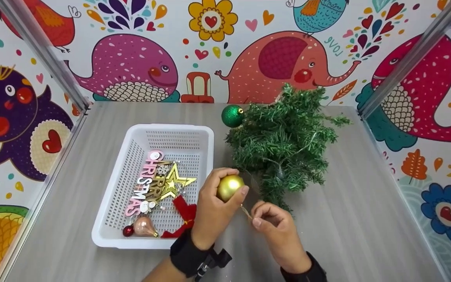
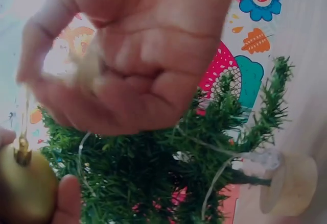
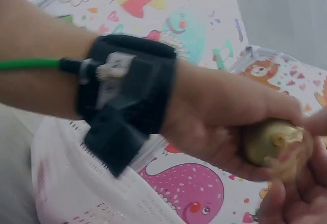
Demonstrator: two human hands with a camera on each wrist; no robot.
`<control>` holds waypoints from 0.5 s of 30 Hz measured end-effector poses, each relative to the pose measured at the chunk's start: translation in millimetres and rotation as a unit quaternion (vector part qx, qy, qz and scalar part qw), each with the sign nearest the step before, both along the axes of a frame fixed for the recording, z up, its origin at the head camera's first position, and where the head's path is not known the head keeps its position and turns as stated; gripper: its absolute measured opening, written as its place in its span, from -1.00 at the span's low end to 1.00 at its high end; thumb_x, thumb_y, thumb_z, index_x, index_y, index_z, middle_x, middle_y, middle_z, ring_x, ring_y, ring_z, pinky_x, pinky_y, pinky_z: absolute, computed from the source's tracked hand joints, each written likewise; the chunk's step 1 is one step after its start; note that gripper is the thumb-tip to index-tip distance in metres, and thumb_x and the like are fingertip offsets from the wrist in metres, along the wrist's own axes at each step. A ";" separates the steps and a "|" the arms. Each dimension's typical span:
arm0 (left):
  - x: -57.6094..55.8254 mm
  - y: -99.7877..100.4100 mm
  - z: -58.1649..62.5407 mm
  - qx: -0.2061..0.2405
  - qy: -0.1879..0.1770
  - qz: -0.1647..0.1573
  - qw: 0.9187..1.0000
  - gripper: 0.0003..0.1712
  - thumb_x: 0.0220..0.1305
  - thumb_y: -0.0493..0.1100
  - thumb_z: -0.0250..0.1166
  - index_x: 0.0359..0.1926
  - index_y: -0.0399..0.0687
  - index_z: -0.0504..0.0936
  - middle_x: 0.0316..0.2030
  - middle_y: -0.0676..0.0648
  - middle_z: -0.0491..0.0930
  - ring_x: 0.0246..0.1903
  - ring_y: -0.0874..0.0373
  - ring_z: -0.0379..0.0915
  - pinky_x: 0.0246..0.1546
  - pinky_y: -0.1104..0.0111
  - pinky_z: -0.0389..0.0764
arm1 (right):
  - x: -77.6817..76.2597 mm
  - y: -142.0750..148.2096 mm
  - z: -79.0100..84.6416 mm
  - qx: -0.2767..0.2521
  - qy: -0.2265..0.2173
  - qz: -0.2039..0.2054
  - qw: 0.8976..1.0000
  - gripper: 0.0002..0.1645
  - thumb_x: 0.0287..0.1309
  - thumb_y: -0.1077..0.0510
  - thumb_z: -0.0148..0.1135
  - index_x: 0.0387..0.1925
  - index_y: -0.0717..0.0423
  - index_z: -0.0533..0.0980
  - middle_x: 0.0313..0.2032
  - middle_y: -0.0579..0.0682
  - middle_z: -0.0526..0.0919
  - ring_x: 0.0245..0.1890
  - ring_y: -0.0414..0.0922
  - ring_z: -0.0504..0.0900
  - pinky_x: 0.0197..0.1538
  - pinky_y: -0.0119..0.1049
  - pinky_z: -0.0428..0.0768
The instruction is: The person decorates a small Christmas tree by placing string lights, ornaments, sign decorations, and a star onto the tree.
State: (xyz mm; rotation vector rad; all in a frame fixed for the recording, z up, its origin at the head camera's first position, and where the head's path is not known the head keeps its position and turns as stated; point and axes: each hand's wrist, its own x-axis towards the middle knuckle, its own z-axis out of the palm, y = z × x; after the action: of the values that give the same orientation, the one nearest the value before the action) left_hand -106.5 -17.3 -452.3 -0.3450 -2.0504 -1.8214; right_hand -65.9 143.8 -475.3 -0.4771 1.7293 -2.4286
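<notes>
My left hand [image 1: 219, 203] grips a shiny gold ball ornament [image 1: 230, 187] between thumb and fingers, its cap turned toward the right hand. A thin string loop [image 1: 246, 212] runs from the cap. My right hand [image 1: 278, 231] pinches the loop's end between thumb and forefinger; in the left wrist view the string [image 2: 24, 114] looks stretched from the gold cap [image 2: 22, 155]. Just beyond both hands stands a small green artificial Christmas tree [image 1: 284, 145], with a glittery green ball [image 1: 232, 116] at its upper left.
To the left sits a white plastic basket [image 1: 110, 211] holding a Christmas letter sign [image 1: 143, 184], a gold star [image 1: 175, 182], a red velvet bow [image 1: 186, 211], a pinkish bulb ornament [image 1: 145, 226] and a small red ball [image 1: 128, 230]. Patterned panels surround the grey table [image 1: 366, 219].
</notes>
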 end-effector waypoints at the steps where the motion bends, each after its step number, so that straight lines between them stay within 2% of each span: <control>1: -0.4 -0.3 -0.6 0.011 0.001 0.002 1.000 -0.62 0.12 -0.08 0.40 -0.02 0.10 0.55 -0.07 0.07 0.57 -0.16 0.18 0.52 -0.29 0.32 0.56 | -1.4 1.5 -0.2 -0.004 -0.001 0.017 1.000 -0.86 0.26 0.43 -0.02 -0.30 0.21 0.44 -0.33 -0.06 0.43 -0.42 -0.13 0.31 -0.36 -0.18 0.24; 5: -1.8 -0.8 -0.5 0.041 -0.002 -0.002 0.999 -0.63 0.15 -0.10 0.38 0.00 0.09 0.54 -0.08 0.04 0.57 -0.16 0.15 0.52 -0.29 0.30 0.57 | -4.8 7.1 -2.7 -0.006 -0.006 0.078 0.997 -0.81 0.31 0.43 -0.07 -0.17 0.20 0.44 -0.38 -0.10 0.45 -0.49 -0.15 0.27 -0.39 -0.11 0.17; 7: -2.2 -0.9 -0.4 0.043 -0.001 0.001 0.999 -0.62 0.15 -0.10 0.38 0.00 0.08 0.53 -0.07 0.04 0.57 -0.15 0.15 0.52 -0.29 0.29 0.58 | -4.8 10.8 -3.5 -0.003 0.004 0.105 0.994 -0.75 0.30 0.46 -0.06 -0.05 0.24 0.42 -0.34 -0.11 0.49 -0.47 -0.21 0.36 -0.41 -0.18 0.25; 9: -2.0 -1.1 -1.0 0.045 0.002 0.010 0.999 -0.61 0.15 -0.11 0.38 0.02 0.04 0.53 -0.06 0.04 0.56 -0.14 0.14 0.51 -0.28 0.29 0.58 | -4.5 15.6 -2.9 0.002 0.029 0.128 0.991 -0.66 0.25 0.50 -0.04 0.04 0.30 0.38 -0.31 -0.12 0.52 -0.40 -0.27 0.46 -0.40 -0.29 0.41; 12: -0.2 -0.9 -4.9 0.044 -0.002 0.022 0.999 -0.60 0.15 -0.11 0.38 0.01 0.00 0.53 -0.05 0.06 0.55 -0.15 0.14 0.50 -0.30 0.30 0.58 | -5.0 23.1 -0.3 -0.016 0.086 0.124 0.988 -0.58 0.16 0.57 -0.02 0.07 0.37 0.36 -0.23 -0.08 0.57 -0.28 -0.23 0.57 -0.19 -0.38 0.59; 15: 4.0 1.4 -12.8 0.032 -0.022 0.010 0.999 -0.60 0.14 -0.07 0.39 -0.01 0.01 0.51 -0.06 0.06 0.53 -0.20 0.15 0.49 -0.33 0.31 0.57 | -7.8 28.1 3.7 -0.083 0.113 0.104 0.985 -0.59 0.16 0.60 -0.07 0.02 0.34 0.39 -0.18 -0.01 0.58 -0.19 -0.17 0.58 -0.15 -0.37 0.59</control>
State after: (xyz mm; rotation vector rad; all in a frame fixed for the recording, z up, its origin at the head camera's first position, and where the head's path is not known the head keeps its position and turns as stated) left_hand -102.4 -15.9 -465.1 -0.2680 -2.0130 -1.8933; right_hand -73.7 171.9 -471.6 -0.9366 1.4694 -2.4545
